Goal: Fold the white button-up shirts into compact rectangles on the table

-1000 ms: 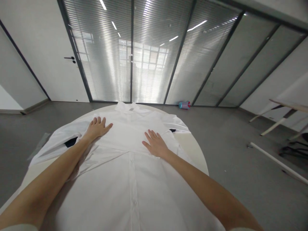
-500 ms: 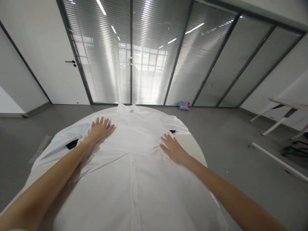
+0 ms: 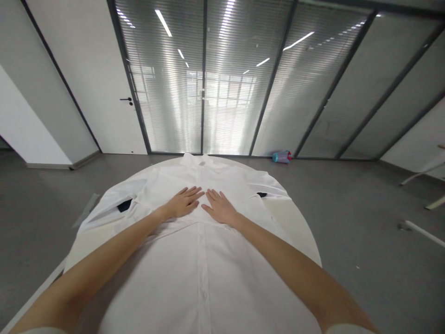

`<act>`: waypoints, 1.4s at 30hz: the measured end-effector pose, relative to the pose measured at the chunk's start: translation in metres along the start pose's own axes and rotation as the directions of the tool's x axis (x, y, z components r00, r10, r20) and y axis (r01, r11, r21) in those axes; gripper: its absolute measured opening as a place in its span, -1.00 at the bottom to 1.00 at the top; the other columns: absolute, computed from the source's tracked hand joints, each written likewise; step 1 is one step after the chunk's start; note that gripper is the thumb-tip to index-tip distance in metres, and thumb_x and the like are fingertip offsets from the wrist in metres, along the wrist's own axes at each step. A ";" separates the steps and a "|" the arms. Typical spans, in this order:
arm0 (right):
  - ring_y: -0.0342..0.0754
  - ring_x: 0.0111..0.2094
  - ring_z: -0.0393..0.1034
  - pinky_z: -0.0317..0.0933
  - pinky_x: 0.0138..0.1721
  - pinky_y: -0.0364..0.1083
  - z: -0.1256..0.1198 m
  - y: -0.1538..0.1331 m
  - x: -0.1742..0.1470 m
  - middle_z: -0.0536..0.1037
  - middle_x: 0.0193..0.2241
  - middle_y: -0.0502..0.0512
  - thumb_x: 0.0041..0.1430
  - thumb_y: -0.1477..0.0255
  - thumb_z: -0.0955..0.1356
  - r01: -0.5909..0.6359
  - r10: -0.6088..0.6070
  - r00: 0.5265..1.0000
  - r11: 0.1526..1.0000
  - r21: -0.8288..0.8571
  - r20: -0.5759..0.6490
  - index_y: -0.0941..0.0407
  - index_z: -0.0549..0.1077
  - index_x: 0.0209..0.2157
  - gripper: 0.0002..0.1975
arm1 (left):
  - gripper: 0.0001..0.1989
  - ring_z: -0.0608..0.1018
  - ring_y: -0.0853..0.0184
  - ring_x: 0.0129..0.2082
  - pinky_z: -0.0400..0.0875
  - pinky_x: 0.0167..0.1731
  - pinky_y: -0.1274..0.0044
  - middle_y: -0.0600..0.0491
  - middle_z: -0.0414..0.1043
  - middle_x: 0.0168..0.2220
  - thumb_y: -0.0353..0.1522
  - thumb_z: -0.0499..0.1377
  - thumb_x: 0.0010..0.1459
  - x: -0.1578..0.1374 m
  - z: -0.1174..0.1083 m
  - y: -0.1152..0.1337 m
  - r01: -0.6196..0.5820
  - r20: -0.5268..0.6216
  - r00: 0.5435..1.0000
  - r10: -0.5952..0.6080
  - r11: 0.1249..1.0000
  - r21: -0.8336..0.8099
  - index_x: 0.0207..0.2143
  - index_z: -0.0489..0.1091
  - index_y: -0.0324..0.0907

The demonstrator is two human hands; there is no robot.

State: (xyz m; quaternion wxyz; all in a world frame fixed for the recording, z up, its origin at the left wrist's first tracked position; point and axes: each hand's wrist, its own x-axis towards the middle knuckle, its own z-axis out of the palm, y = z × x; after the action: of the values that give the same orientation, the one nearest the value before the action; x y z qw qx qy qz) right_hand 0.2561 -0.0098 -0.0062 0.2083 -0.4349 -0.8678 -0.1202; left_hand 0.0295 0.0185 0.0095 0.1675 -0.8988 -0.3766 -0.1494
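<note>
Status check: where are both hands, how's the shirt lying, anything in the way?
Left hand and right hand flat, open, side by side mid-shirt. White shirt spread on round table, collar far side. Nothing on top of it.

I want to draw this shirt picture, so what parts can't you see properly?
Head view:
- Table: mostly hidden under the white shirt.
- Shirt hem: cut off by the bottom edge.
- Dark things by the sleeves: mostly covered by shirt cloth, unidentifiable.
- Palms of left hand and right hand: pressed down on the shirt.
- Bottle: too small to read.
</note>
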 end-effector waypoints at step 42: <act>0.10 0.43 -0.21 -0.20 0.40 0.16 -0.014 0.049 -0.095 -0.06 0.41 0.13 0.40 -0.02 0.01 -0.125 0.129 0.991 0.989 -0.078 0.045 0.14 0.09 0.39 -0.27 | -0.47 0.03 0.14 0.42 -0.05 0.36 0.21 0.01 -0.01 0.41 -0.13 -0.17 0.44 0.065 -0.009 -0.014 -0.047 -0.164 0.985 0.054 0.998 0.047 0.37 0.14 -0.04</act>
State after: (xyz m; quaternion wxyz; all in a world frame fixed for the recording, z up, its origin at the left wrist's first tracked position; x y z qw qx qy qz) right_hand 0.3498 -0.0526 -0.0368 0.1772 -0.4998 -0.8381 -0.1282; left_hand 0.0617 0.0647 0.0455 0.2211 -0.8887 -0.3418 -0.2111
